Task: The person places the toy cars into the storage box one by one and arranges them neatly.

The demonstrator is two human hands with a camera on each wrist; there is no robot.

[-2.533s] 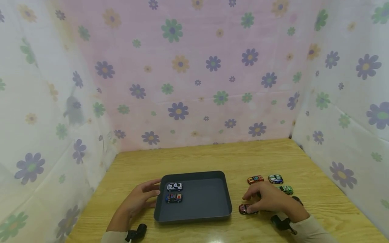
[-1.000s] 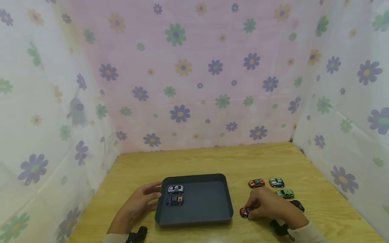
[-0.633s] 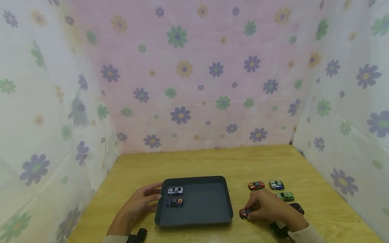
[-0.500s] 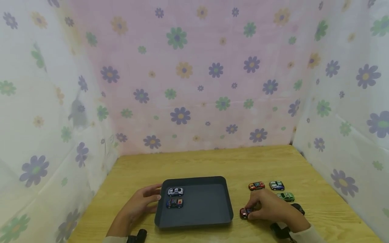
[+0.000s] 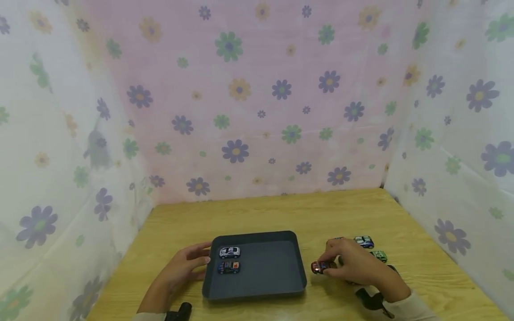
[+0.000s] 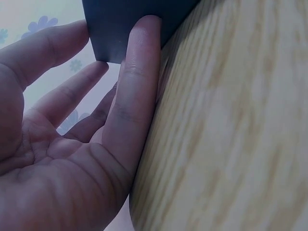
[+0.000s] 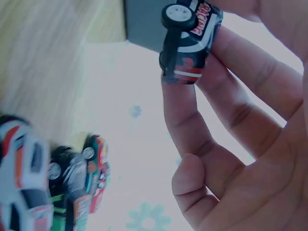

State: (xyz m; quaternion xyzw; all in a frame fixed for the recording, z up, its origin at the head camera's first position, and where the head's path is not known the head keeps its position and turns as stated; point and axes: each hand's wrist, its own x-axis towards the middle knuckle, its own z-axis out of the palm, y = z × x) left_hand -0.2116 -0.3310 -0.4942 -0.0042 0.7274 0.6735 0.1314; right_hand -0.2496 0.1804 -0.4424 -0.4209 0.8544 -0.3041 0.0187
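My right hand (image 5: pixel 355 263) pinches a toy car (image 5: pixel 318 267), red and dark in the head view, between thumb and fingers. In the right wrist view this car (image 7: pixel 195 45) shows white "RACING" stripes and a pale wheel, held up over the table. The hand is just right of a dark grey tray (image 5: pixel 273 267). My left hand (image 5: pixel 180 269) rests against the tray's left side, its fingertips on the tray wall (image 6: pixel 113 33) in the left wrist view. Inside the tray, along its left side, stand a white-and-black toy car (image 5: pixel 230 253) and a dark blue one (image 5: pixel 229 267).
Behind the right hand are a white-and-blue car (image 5: pixel 363 241), a green car (image 5: pixel 379 256) and a partly hidden red car (image 5: pixel 335 240). A black car (image 5: pixel 393 268) shows beside the right wrist. Flowered cloth (image 5: pixel 257 111) encloses the wooden table (image 5: pixel 249 214).
The right hand has closed its pinch on the red-and-dark car and raised it slightly, a little toward the tray. The left hand stays at the tray's side.
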